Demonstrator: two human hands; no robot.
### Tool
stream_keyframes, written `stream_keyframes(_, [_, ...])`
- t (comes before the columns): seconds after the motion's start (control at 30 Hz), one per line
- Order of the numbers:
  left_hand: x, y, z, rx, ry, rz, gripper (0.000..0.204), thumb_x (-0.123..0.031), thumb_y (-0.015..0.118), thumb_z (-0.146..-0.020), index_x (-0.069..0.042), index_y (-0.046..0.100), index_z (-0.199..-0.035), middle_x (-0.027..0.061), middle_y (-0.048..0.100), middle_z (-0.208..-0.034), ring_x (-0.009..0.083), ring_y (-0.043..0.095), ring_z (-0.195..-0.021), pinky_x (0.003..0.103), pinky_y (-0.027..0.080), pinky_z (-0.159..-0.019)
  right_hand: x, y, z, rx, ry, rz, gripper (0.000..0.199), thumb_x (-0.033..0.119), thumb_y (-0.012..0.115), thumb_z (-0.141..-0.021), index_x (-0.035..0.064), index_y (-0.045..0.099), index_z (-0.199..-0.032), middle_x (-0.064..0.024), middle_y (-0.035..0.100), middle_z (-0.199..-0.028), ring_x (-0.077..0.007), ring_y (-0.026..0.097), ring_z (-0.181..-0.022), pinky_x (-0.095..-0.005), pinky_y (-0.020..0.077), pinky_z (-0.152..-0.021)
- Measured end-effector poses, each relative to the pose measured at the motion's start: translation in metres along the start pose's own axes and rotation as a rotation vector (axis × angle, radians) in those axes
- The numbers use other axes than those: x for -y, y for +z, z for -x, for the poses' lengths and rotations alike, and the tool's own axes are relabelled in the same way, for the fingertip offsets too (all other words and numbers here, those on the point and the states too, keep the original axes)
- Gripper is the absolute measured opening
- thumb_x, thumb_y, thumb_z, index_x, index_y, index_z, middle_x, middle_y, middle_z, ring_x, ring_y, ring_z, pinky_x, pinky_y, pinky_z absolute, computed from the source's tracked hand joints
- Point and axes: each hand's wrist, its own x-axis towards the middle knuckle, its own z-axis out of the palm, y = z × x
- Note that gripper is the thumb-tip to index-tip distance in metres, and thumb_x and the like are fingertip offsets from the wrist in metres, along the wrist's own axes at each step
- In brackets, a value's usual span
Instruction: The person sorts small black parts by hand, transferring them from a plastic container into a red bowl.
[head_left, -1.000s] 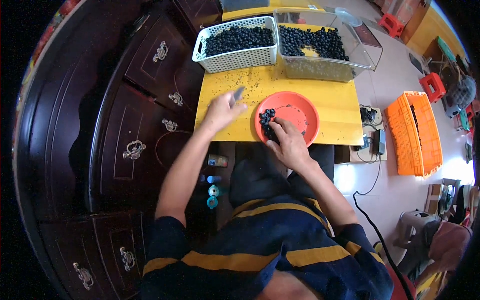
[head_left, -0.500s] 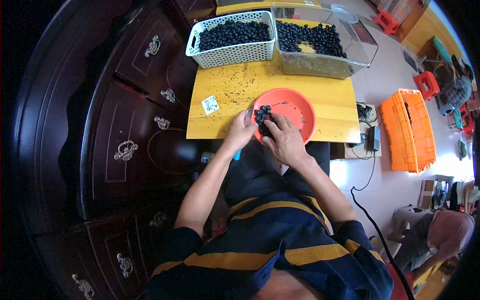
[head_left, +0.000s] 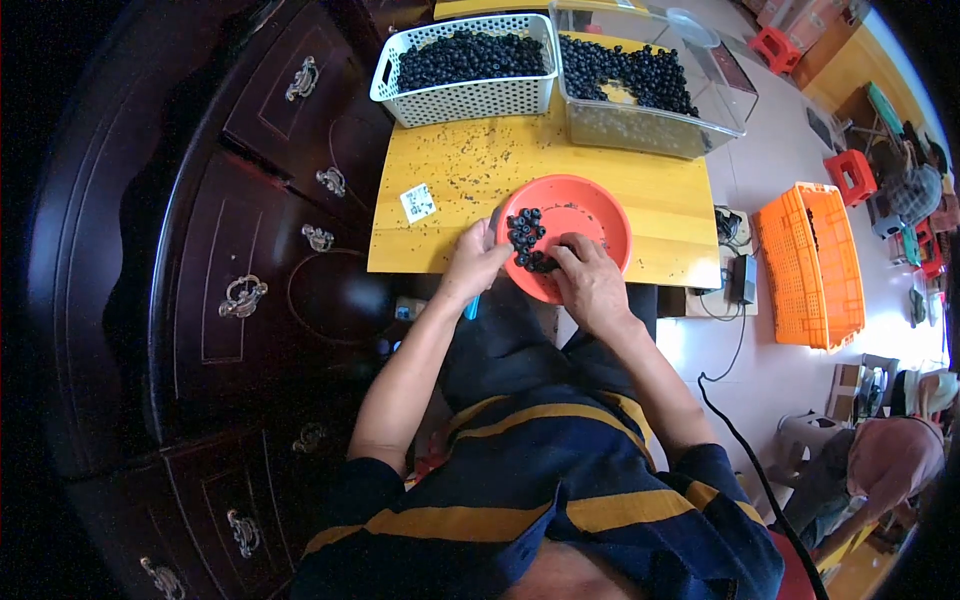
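Note:
A shallow red bowl [head_left: 612, 215] rests near the front edge of the yellow table. Small round black parts [head_left: 524, 229], some with a hole in the middle, lie in its left side. My left hand [head_left: 476, 262] is closed at the bowl's left rim around a blue-handled tool [head_left: 472, 308]; its grey, blade-like end shows above the thumb. Inside the bowl, my right hand [head_left: 592, 280] has its fingers curled together beside the black parts. Its fingertips hide whatever they pinch.
A white perforated basket [head_left: 470, 103] and a clear plastic bin [head_left: 640, 130], both with many black parts, stand at the back of the yellow table [head_left: 660, 200]. Dark crumbs and a white printed card [head_left: 418, 203] lie there. An orange crate [head_left: 810, 270] stands right; dark drawers [head_left: 235, 280] left.
My right hand has drawn back to the right, and its fingers have curled in. More of the black parts show now. My left hand stays at the rim.

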Motion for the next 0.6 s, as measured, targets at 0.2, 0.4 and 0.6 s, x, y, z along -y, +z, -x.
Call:
stream_keyframes(0.2, [0.005, 0.0, -0.002, -0.007, 0.013, -0.022, 0.031, 0.003, 0.057, -0.089, 0.002, 0.059, -0.12, 0.0057, 0.07, -0.106, 0.0115, 0.066, -0.094, 0.03, 0.053, -0.085, -0.005, -0.003, 0.004, -0.035, -0.001, 0.026, 0.029, 0.013, 0.07, -0.084, 0.0076, 0.064, -0.112, -0.0148, 0.058, -0.117, -0.037, 0.059, -0.107, -0.0463, 0.0501, -0.094])
stream_keyframes(0.4, [0.008, -0.001, -0.003, -0.01, 0.033, -0.054, 0.028, 0.002, 0.057, -0.089, 0.002, 0.06, -0.116, 0.0041, 0.07, -0.1, 0.0095, 0.065, -0.087, 0.029, 0.053, -0.079, -0.003, -0.005, 0.008, -0.029, -0.048, 0.034, 0.026, 0.017, 0.071, -0.085, 0.0072, 0.065, -0.108, -0.0148, 0.057, -0.109, -0.0365, 0.059, -0.099, -0.046, 0.0507, -0.087])
stream_keyframes(0.6, [0.013, -0.002, -0.006, -0.005, 0.054, -0.018, 0.026, 0.002, 0.057, -0.089, 0.002, 0.061, -0.114, 0.0037, 0.07, -0.098, 0.0082, 0.063, -0.085, 0.028, 0.053, -0.076, -0.002, -0.005, 0.007, 0.011, -0.011, 0.08, 0.023, 0.023, 0.069, -0.088, 0.008, 0.061, -0.103, -0.0155, 0.057, -0.104, -0.036, 0.06, -0.096, -0.0453, 0.0515, -0.083])
